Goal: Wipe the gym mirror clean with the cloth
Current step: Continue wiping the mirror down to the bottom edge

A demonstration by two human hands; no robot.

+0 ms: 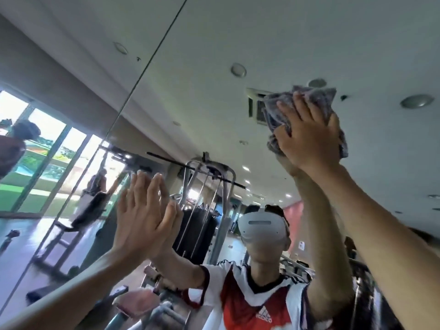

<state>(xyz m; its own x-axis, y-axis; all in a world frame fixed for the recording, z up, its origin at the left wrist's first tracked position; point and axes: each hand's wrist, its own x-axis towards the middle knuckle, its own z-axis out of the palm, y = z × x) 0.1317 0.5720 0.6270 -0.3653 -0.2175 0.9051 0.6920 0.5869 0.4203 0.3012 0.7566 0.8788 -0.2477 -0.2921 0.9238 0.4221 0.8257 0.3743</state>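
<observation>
The gym mirror (pixel 190 79) fills the whole view and reflects the room and a person in a headset. My right hand (pixel 309 136) is raised high on the right and presses a crumpled grey cloth (pixel 316 96) flat against the glass, fingers spread over it. The cloth bulges out above and to the right of the hand. My left hand (pixel 140 215) rests lower on the mirror with straight fingers and touches its own reflection, holding nothing.
A dark seam (pixel 142 67) between two mirror panels runs diagonally from the top middle down to the lower left. The reflection shows a cable weight machine (pixel 207 210), a bench (pixel 78 217), large windows (pixel 47 148) on the left and ceiling lights.
</observation>
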